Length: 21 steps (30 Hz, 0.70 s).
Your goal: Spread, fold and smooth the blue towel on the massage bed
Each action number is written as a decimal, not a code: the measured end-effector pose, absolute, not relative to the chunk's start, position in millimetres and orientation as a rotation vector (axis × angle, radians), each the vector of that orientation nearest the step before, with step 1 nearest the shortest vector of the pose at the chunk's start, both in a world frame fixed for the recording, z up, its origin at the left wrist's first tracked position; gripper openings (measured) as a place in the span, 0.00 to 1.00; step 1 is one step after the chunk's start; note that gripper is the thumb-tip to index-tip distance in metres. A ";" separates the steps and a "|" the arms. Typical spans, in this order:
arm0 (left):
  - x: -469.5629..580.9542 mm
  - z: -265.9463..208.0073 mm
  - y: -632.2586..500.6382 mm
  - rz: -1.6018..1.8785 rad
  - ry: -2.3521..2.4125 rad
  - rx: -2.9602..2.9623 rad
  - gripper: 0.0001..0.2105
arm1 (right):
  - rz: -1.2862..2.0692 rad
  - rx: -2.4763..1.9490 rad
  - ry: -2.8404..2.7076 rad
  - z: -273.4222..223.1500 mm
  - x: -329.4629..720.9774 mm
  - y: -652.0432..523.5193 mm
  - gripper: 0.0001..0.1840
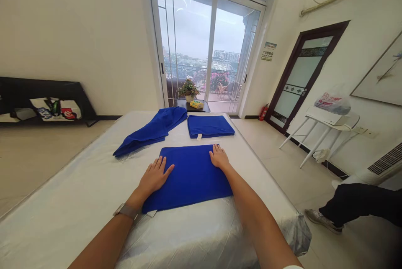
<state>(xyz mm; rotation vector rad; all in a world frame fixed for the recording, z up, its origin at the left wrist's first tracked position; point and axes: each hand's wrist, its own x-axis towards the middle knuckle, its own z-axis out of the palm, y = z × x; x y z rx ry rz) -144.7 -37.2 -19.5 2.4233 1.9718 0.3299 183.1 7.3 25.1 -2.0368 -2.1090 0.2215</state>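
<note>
A blue cloth (188, 177), folded into a flat rectangle, lies in front of me on the plastic-covered mattress (84, 202). My left hand (155, 175) rests flat along its left edge, fingers spread. On its far right corner lies my right hand (219, 157), also flat with fingers stretched out. A small white tag (152, 213) pokes out at the near left edge. Beyond it sits a second folded blue cloth (210, 126) with a white tag on its near side. To the left of that, a loose, crumpled blue cloth (153, 129) stretches diagonally.
Past the mattress, a small dark table (204, 107) holds a potted plant (188, 89) and a yellow tissue pack (196, 104) before sliding glass doors. At right stand a white chair (314, 135) with a bag on it and a person's leg (361, 202). A black stand (72, 93) is at left.
</note>
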 end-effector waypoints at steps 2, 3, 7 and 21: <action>-143.9 -18.1 -38.5 0.299 1.985 2.402 0.39 | 0.244 -2.052 -2.081 18.7 183.8 9.9 0.36; -142.9 -16.9 -39.3 0.291 1.993 2.387 0.39 | 0.244 -2.050 -2.076 16.3 184.2 10.1 0.36; -137.6 -11.1 -42.8 0.314 2.022 2.345 0.40 | 0.263 -2.048 -2.082 14.4 184.9 9.6 0.36; -89.7 18.5 -12.1 0.294 1.988 2.547 0.43 | 0.268 -2.038 -2.049 14.8 183.6 10.5 0.36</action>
